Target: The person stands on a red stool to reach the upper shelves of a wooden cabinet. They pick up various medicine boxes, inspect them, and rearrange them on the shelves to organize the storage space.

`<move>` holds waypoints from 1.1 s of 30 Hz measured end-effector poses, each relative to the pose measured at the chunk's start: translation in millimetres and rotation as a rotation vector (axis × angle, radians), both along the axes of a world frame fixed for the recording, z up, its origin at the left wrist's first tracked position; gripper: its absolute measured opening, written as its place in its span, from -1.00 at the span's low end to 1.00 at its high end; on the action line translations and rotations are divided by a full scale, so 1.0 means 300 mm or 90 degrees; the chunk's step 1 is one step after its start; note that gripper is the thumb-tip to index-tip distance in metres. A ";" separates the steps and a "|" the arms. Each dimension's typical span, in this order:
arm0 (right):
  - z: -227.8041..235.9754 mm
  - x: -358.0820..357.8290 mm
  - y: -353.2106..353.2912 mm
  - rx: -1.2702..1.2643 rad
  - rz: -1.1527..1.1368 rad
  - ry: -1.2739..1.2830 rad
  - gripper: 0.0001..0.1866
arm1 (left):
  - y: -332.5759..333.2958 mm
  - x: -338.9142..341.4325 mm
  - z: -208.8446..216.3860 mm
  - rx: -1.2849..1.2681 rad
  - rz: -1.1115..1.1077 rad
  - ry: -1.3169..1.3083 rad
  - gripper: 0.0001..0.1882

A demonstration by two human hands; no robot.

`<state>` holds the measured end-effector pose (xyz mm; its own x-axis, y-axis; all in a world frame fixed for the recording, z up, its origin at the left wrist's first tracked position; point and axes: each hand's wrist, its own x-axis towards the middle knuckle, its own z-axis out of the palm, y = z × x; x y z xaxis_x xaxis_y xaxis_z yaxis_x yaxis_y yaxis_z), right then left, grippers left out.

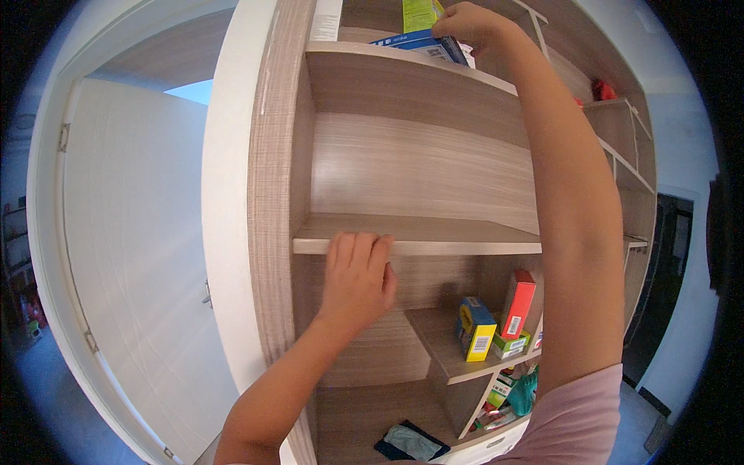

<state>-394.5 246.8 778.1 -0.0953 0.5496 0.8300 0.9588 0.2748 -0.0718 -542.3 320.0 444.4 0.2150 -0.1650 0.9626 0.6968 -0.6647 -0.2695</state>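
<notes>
My right hand [474, 25] reaches up to the high shelf at the top, its fingers closed on the end of a flat blue box [425, 42]. The box lies tilted near that shelf's front edge, with a printed square code on its side. Behind it stands a yellow-green box [418, 14], close to my fingers. My left hand [358, 271] is hooked over the front edge of the middle shelf [457, 247], fingers on top and thumb to the right.
Lower right, a blue-yellow box [475, 329], a red-white box [518, 304] and a green box [511, 343] share a small shelf. Beneath are mixed packets [500, 395]. A dark folded cloth [411, 442] lies at the bottom. A white door [139, 232] stands left.
</notes>
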 end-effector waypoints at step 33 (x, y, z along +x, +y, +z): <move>-0.098 0.139 -0.011 0.444 -0.046 -0.233 -0.75 | -0.012 -0.002 -0.015 0.005 0.027 -0.005 -0.60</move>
